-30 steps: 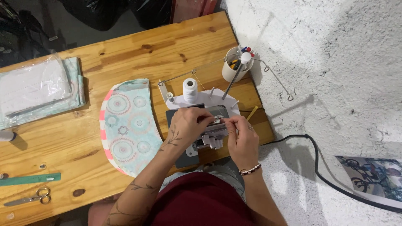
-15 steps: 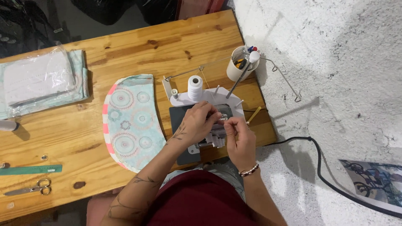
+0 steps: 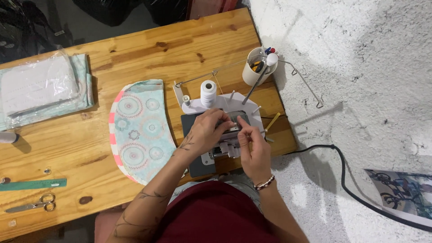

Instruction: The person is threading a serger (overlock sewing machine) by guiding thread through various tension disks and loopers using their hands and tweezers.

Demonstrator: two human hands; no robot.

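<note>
Head view
Machine: small white sewing machine [image 3: 225, 118] on a grey base, standing at the near right edge of the wooden table [image 3: 135, 58]; white thread spool [image 3: 208, 92] upright on top, thin wire thread guide rising behind it.
Left hand [image 3: 208, 130]: laid over the machine's top, fingers curled down on the grey middle part; whether it grips anything, cannot tell.
Right hand [image 3: 253, 150]: fingertips pinched narrow at the machine's front, touching small parts there; what sits between them is too small to tell.
Beside: patterned half-round fabric piece [image 3: 139, 128] just left of the machine; white cup [image 3: 255, 69] of tools at far right.
Far left: scissors [image 3: 31, 204], green ruler [image 3: 33, 183], bagged fabric [image 3: 38, 87].
</note>
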